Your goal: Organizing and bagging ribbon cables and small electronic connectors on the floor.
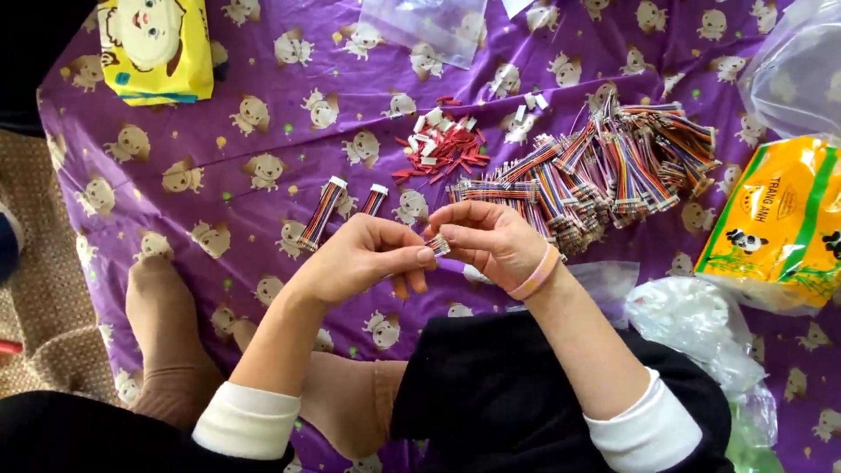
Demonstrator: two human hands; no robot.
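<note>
Head view: hands pinch ribbon cable (438,246); cable pile (604,171) beyond, red scraps (442,149).

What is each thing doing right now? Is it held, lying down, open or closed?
Left hand: closed, pinching the small wire piece.
Right hand: closed, pinching the same piece.
Small wire piece: held between both hands.
Big pile of coloured wires: lying heaped on the purple cloth.
Two wire bundles: lying flat, apart from the pile.
Red and white bits: scattered loose.
</note>
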